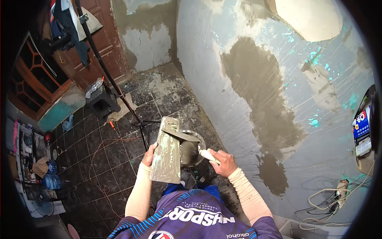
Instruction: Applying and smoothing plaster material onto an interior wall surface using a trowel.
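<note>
In the head view my left hand grips a long, flat float smeared with grey-green plaster at its left side. My right hand is closed on the pale handle of a trowel, whose narrow grey blade lies across the upper part of the float. Below the tools, partly hidden by them, a round bucket holds dark grey mix. Pale sleeves cover both my forearms.
A patched wall runs along the right, with tangled cables low down. A black pole stand rises at left beside a dark block. A cluttered shelf is at far left. Cords cross the tiled floor.
</note>
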`<state>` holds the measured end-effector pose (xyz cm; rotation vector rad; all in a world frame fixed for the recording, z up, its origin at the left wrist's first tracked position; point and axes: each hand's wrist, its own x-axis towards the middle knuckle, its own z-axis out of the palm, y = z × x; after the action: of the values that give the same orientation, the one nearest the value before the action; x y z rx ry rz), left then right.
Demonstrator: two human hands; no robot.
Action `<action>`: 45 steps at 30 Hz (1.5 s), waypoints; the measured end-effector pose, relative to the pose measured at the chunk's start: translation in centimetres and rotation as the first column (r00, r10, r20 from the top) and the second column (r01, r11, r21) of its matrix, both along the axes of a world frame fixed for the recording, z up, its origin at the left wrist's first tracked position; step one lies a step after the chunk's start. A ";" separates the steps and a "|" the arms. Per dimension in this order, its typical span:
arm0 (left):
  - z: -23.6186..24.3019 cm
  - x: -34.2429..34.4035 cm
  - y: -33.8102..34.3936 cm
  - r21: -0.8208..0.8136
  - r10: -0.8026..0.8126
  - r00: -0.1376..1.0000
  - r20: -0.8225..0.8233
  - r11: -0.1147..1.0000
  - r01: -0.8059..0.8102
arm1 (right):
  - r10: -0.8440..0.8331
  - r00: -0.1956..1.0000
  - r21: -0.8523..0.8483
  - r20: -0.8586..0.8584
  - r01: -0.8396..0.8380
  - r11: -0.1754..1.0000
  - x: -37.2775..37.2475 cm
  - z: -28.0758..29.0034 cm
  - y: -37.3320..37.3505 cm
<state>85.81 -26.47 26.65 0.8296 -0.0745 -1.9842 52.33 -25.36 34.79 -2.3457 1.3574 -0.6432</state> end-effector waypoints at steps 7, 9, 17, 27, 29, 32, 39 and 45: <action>-0.8 -0.6 0.3 0.014 -0.010 1.000 0.002 1.000 0.010 | 0.008 1.000 0.004 -0.030 -0.008 1.000 -0.5 -1.2 0.0; -0.6 -0.8 0.1 0.019 0.014 1.000 -0.009 1.000 -0.013 | 0.010 1.000 0.009 -0.016 -0.010 1.000 -0.6 -1.1 0.5; -0.3 -0.1 0.9 -0.011 0.016 0.995 0.101 1.000 -0.015 | 0.035 0.994 0.146 -0.104 -0.019 0.989 -1.1 -3.7 1.8; 6.7 0.6 -2.6 -0.449 -0.145 0.953 0.266 0.856 0.255 | 0.014 1.000 -0.267 -0.014 -0.017 0.963 -2.4 -0.3 -1.8; 6.9 1.7 -3.7 -0.506 -0.131 0.939 0.319 0.814 0.286 | 0.007 1.000 -0.354 0.016 -0.001 0.935 -2.3 1.3 -2.9; 8.7 2.8 -4.8 -0.577 -0.135 0.865 0.484 0.693 0.431 | 0.023 0.999 -0.499 -0.040 -0.040 0.866 -2.6 2.7 -4.5; 11.7 3.8 -7.8 -0.785 -0.090 0.887 0.452 0.433 0.444 | 0.026 1.000 -0.658 -0.015 -0.029 0.753 -3.1 5.7 -7.2; 12.8 4.4 -9.0 -0.827 -0.129 0.903 0.409 0.367 0.427 | 0.010 0.998 -0.718 -0.056 -0.047 0.695 -3.2 9.1 -10.1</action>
<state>90.25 -35.45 39.47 0.3233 -1.4587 -1.6961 49.12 -35.50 43.87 -2.9824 1.2150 -1.3202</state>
